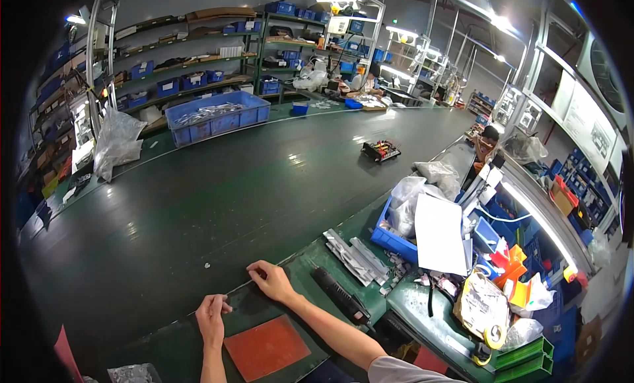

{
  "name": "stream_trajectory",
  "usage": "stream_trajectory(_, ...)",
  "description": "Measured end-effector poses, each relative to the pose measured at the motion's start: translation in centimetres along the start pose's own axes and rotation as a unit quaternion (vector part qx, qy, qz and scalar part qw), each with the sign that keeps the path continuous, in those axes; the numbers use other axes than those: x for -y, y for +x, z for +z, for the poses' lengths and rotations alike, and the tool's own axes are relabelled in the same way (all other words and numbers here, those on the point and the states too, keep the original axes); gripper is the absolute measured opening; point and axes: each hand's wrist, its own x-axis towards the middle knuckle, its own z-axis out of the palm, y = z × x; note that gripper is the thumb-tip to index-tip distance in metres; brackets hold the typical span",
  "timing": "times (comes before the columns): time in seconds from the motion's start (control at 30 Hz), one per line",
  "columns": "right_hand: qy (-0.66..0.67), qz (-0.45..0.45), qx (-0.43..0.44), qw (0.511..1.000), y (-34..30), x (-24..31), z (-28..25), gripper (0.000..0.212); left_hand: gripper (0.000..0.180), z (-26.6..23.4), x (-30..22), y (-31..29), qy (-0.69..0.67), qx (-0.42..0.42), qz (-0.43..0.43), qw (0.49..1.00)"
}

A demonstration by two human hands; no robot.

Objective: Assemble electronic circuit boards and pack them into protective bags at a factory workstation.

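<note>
Lower centre: left hand [211,317] and right hand [271,281] hovering half-curled, any hold unclear; red mat [267,346] lying below, black tool [340,296] lying right, presumably for reach.

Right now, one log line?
left hand: near red sheet, nothing visibly held | right hand: beyond red sheet, nothing visibly held | black tool: unheld

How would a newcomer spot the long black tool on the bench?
Start at the wide dark belt, then the green bench on its near side. There, between the right forearm and the silver-grey metal strips, lies the long black tool. Its rounded body sets it apart from those pale, straight strips.
</note>
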Motion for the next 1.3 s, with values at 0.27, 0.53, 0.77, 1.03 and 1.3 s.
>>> stream_trajectory(0.27,-0.010,0.012,0.007,1.000,-0.13,0.16,0.08,0.019,0.030,-0.45,0.15,0.40,0.006,-0.006,-0.009,1.000)
stream_trajectory(0.53,-0.011,0.015,0.009,1.000,-0.25,0.42,0.14,0.019,0.031,-0.60,0.07,0.31,-0.005,0.003,-0.016,1.000)
stream_trajectory(0.77,-0.004,0.022,0.013,1.000,-0.24,0.24,0.11,0.020,0.026,-0.58,0.37,0.36,-0.003,0.011,-0.030,0.999)
stream_trajectory(1.03,0.004,0.012,0.015,1.000,-0.03,-0.20,0.05,0.019,0.025,-0.47,0.34,0.51,0.018,0.016,-0.021,0.999)
stream_trajectory(1.3,0.005,-0.004,0.020,1.000,0.02,-0.22,-0.23,0.019,0.024,-0.28,0.51,0.42,0.019,0.018,-0.023,0.999)
